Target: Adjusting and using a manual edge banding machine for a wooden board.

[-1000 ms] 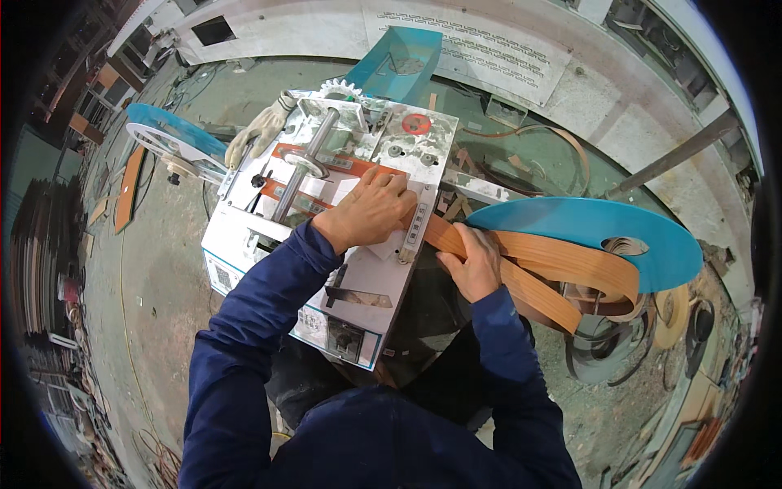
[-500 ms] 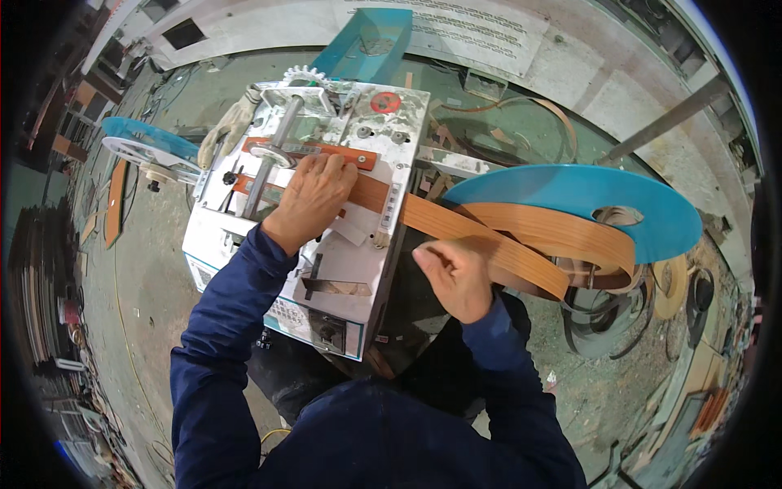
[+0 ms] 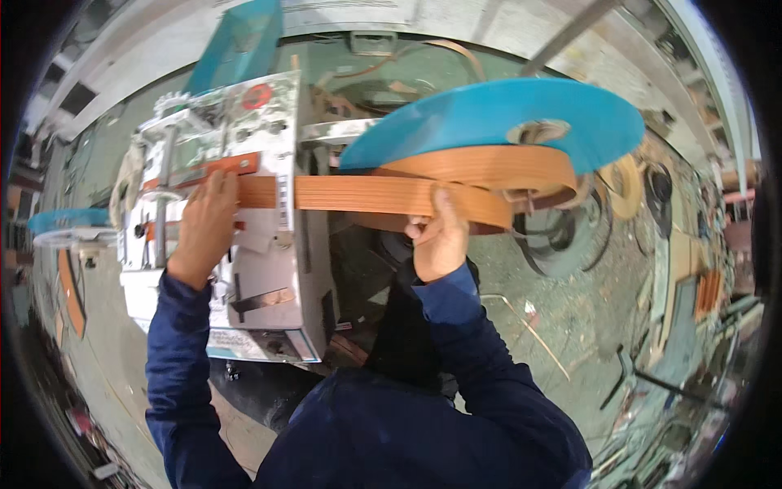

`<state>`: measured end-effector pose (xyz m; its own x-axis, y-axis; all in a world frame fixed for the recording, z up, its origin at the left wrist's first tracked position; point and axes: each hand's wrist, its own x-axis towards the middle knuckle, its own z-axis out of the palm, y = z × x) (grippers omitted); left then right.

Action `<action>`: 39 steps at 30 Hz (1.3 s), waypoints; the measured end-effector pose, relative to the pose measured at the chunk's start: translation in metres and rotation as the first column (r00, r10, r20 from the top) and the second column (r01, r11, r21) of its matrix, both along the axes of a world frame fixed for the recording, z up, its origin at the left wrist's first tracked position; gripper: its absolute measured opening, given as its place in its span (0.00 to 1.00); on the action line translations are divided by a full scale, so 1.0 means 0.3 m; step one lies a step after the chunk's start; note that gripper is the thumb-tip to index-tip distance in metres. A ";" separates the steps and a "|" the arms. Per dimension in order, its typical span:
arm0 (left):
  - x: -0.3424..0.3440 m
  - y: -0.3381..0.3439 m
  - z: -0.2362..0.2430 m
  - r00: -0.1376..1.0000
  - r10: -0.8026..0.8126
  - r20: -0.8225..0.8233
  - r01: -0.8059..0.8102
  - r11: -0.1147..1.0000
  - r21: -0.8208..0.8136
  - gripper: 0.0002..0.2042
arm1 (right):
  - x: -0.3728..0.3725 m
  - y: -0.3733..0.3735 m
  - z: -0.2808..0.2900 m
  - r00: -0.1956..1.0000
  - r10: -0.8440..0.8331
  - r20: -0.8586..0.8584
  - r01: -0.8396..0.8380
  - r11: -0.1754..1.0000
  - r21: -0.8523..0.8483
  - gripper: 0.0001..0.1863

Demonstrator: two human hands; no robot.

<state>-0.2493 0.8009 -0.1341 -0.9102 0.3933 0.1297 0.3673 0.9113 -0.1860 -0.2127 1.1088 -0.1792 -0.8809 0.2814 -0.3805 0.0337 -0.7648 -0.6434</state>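
Note:
A wood-grain edge-banding strip (image 3: 350, 194) runs from a loose coil on the right across to a white machine (image 3: 269, 277). My right hand (image 3: 441, 236) grips the strip near the coil, thumb on top and fingers curled beneath it. On the machine's top, my left hand (image 3: 205, 228) lies flat over the strip's left part, fingers stretched toward an orange-red guide bar (image 3: 244, 163). The strip's end under that hand is hidden. A metal shaft (image 3: 167, 155) with a roller stands just left of these fingers.
A large blue disc (image 3: 456, 122) sits behind the coil (image 3: 538, 167). On the machine's near side lies a dark square-shaped tool (image 3: 261, 301). A blue chute (image 3: 240, 49) rises beyond the machine. Black and yellow coils (image 3: 623, 187) and offcuts litter the floor at right.
My right hand has moved up to the strip and closed on it. The strip now runs straighter. My left fingers have straightened out, and the whole view has shifted to the right.

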 end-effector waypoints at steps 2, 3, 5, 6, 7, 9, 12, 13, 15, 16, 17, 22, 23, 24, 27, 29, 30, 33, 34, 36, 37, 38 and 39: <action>0.008 -0.015 0.002 1.000 0.006 0.003 -0.006 1.000 -0.017 0.21 | 0.021 0.145 -0.054 0.992 -0.076 -0.100 0.082 0.995 0.060 0.13; 0.004 -0.020 -0.009 1.000 -0.002 0.009 0.002 1.000 -0.013 0.22 | 0.031 0.215 -0.058 0.984 -0.131 -0.119 0.145 0.983 0.115 0.15; 0.004 -0.004 0.014 0.998 0.005 0.065 -0.005 1.000 0.001 0.24 | 0.042 0.342 -0.027 0.982 -0.114 -0.149 0.130 0.986 0.102 0.15; 0.002 0.001 0.016 0.998 0.007 0.062 -0.007 1.000 0.001 0.24 | 0.043 0.377 -0.032 0.987 -0.087 -0.135 0.097 0.993 0.073 0.16; 0.001 0.002 0.010 0.998 0.012 0.058 -0.012 1.000 0.000 0.24 | 0.044 0.391 -0.042 0.986 -0.098 -0.133 0.109 0.991 0.081 0.16; -0.005 0.002 -0.007 0.999 -0.010 0.046 0.009 0.999 0.032 0.24 | 0.045 0.395 -0.056 0.985 -0.112 -0.128 0.125 0.988 0.093 0.16; -0.015 0.013 0.002 0.996 0.014 0.083 -0.015 1.000 0.011 0.23 | 0.054 0.436 -0.114 0.980 -0.153 -0.124 0.151 0.988 -0.030 0.15; -0.016 0.008 0.005 0.996 0.015 0.085 -0.016 1.000 0.009 0.23 | 0.056 0.460 -0.153 0.977 -0.183 -0.108 0.172 0.979 -0.110 0.15; -0.017 0.003 0.007 0.993 0.020 0.117 -0.024 0.999 0.029 0.23 | 0.062 0.544 -0.247 0.972 -0.236 -0.015 0.230 0.957 -0.177 0.11; -0.011 0.003 0.007 0.993 0.016 0.121 -0.020 0.999 0.032 0.23 | 0.074 0.611 -0.312 0.959 -0.283 0.013 0.280 0.940 -0.195 0.09; -0.003 -0.003 0.013 0.991 0.026 0.131 -0.030 0.999 0.025 0.23 | 0.079 0.643 -0.344 0.946 -0.323 0.040 0.323 0.922 -0.214 0.07; -0.016 -0.010 -0.004 0.990 -0.001 0.142 -0.006 0.999 0.048 0.25 | 0.133 0.628 -0.275 0.918 -0.395 0.025 0.393 0.900 -0.188 0.03; -0.010 -0.007 -0.006 0.989 -0.007 0.145 0.000 0.999 0.049 0.25 | 0.152 0.635 -0.279 0.916 -0.401 0.028 0.399 0.898 -0.186 0.03; -0.011 -0.005 -0.005 0.989 0.003 0.148 -0.009 0.999 0.036 0.24 | 0.163 0.632 -0.273 0.925 -0.381 -0.008 0.372 0.908 -0.195 0.04; -0.015 -0.006 -0.013 0.988 0.001 0.156 -0.008 0.999 0.040 0.23 | 0.207 0.618 -0.211 0.927 -0.372 -0.042 0.361 0.918 -0.163 0.04; -0.010 -0.020 -0.012 0.987 -0.005 0.159 -0.004 0.999 0.051 0.23 | 0.218 0.608 -0.156 0.932 -0.349 -0.100 0.341 0.935 -0.094 0.05; -0.009 -0.026 -0.023 0.991 0.006 0.136 -0.011 0.999 0.034 0.23 | 0.215 0.617 -0.148 0.925 -0.340 -0.167 0.337 0.940 -0.051 0.07; -0.004 -0.020 -0.017 0.990 0.044 0.130 -0.045 0.999 0.002 0.24 | 0.136 0.677 -0.124 0.901 -0.407 -0.149 0.410 0.912 -0.006 0.07; -0.008 -0.008 -0.011 0.986 0.058 0.156 -0.060 0.998 0.010 0.24 | 0.108 0.716 -0.124 0.899 -0.398 -0.182 0.409 0.912 0.028 0.08; -0.013 -0.001 -0.013 0.980 0.076 0.182 -0.080 0.997 0.016 0.25 | 0.054 0.777 -0.108 0.910 -0.354 -0.215 0.373 0.926 0.052 0.09; -0.015 -0.004 -0.017 0.985 0.057 0.164 -0.062 0.998 0.024 0.25 | 0.036 0.795 -0.101 0.913 -0.330 -0.241 0.350 0.936 0.044 0.11; -0.015 -0.006 -0.020 0.989 0.039 0.146 -0.044 0.999 0.031 0.25 | 0.026 0.810 -0.091 0.914 -0.326 -0.241 0.346 0.937 0.044 0.11; -0.014 -0.008 -0.019 0.988 0.043 0.146 -0.048 0.998 0.029 0.25 | 0.012 0.803 -0.048 0.893 -0.398 -0.210 0.422 0.903 0.085 0.11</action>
<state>-0.2533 0.7985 -0.1397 -0.9371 0.3489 0.0069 0.3463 0.9323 -0.1041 -0.2091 1.3498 -0.1936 -0.7275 0.6668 -0.1618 -0.3926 -0.5980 -0.6988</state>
